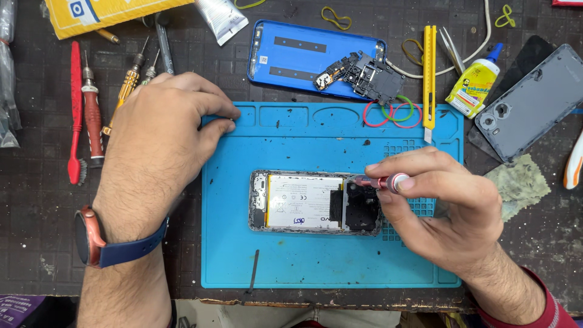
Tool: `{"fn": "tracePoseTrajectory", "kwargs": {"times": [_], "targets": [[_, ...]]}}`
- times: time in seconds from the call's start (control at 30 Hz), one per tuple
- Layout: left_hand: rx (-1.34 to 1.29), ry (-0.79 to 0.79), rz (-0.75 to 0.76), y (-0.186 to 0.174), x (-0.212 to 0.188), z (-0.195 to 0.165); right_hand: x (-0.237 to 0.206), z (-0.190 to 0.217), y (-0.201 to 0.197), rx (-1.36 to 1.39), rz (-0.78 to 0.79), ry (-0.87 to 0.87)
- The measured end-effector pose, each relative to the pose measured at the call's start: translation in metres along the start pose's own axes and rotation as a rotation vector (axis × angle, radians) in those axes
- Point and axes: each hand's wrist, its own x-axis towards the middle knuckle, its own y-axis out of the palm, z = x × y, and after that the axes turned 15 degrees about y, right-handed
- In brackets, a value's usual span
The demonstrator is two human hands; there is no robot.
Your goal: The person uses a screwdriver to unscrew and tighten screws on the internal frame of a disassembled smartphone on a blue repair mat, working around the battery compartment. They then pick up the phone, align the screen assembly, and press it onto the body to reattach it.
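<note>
Hands: the right hand pinched a small red-handled screwdriver, grip narrow around it, tip down at the dark upper end of the opened phone; the left hand held nothing, fingertips pressed on the near-left corner of the blue mat.
Phone: it lay face down at the middle of the mat, back off, white battery exposed.
Risk, slip: the phone sat unheld, so a hard push could have skated it across the mat and sent the tip into the battery or board.
Risk, screws: dark specks lay loose on the mat left of the phone; a freed screw could have got lost among them.
Labels near: a white sticker with small dark print covered the battery.
Labels far: beyond the phone, a blue back cover carried two black strips and a small white square; right of it stood a yellow-labelled glue bottle; far left of the cover, a yellow packet with a blue-and-white square lay on the counter.
</note>
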Motion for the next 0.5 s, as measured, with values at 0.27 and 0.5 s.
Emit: {"fn": "tracePoseTrajectory", "kwargs": {"times": [0.27,0.5], "targets": [[0.023,0.015,-0.100,-0.002,-0.004,-0.003,0.000,-0.004,0.003,0.037,0.018,-0.032],[-0.160,0.231,-0.265,0.004,0.003,-0.022,0.000,0.000,0.007,0.124,0.020,0.079]]}}
